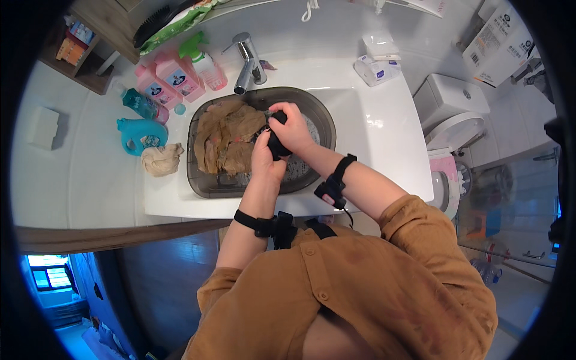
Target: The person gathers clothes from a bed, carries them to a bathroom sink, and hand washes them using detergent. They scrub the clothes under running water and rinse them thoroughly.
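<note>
Over a dark translucent plastic basin [323, 118] set in a white sink, my left hand [266, 155] and my right hand [292, 128] grip a bunched black cloth [278, 143] between them. Brown wet fabric [227, 135] is heaped in the basin's left part, beside my left hand. Sudsy water [302, 168] shows in the right part, below my hands. The chrome faucet [250, 63] stands behind the basin, its spout above the back rim.
Left of the basin stand a blue detergent bottle [143, 135], a teal bottle [141, 102], pink bottles [180, 76], a green-topped spray bottle [208, 67] and a crumpled beige cloth [162, 159]. A tissue pack [377, 71] lies at the back right. A toilet [452, 103] stands farther right.
</note>
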A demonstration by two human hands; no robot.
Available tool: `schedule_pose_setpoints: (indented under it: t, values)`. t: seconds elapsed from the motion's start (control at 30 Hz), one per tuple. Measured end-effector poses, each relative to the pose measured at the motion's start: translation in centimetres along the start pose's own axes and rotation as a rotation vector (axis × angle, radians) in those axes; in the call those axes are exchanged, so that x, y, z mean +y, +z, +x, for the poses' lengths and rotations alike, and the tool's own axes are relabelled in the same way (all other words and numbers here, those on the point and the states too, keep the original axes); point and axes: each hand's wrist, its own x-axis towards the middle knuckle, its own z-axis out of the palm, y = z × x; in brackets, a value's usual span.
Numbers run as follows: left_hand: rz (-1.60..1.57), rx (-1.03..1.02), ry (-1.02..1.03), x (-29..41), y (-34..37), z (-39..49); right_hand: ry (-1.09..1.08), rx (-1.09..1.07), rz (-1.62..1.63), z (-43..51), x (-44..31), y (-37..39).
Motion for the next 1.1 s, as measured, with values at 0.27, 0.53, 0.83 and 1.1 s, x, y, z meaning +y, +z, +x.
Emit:
schedule_pose_setpoints:
  t: [0.27,0.53,0.83,1.1]
  values:
    - [0.024,-0.043,0.206,1.0,0.4,-0.6,0.140,-0.341,-0.053,-0.3,-0.4,1.0]
    - [0.419,0.055,0.700,2.4,3.7,-0.1,1.040,-0.185,0.707,0.4,3.1,1.2]
    - [0.013,-0.345,-0.033,4.0,2.8,-0.8,-0.053,-0.132,0.145,2.0,2.3,0.5]
    - [0.138,-0.113,-0.006,2.5,2.2,0.3,0.024,-0.072,0.021,3.5,0.2,1.1]
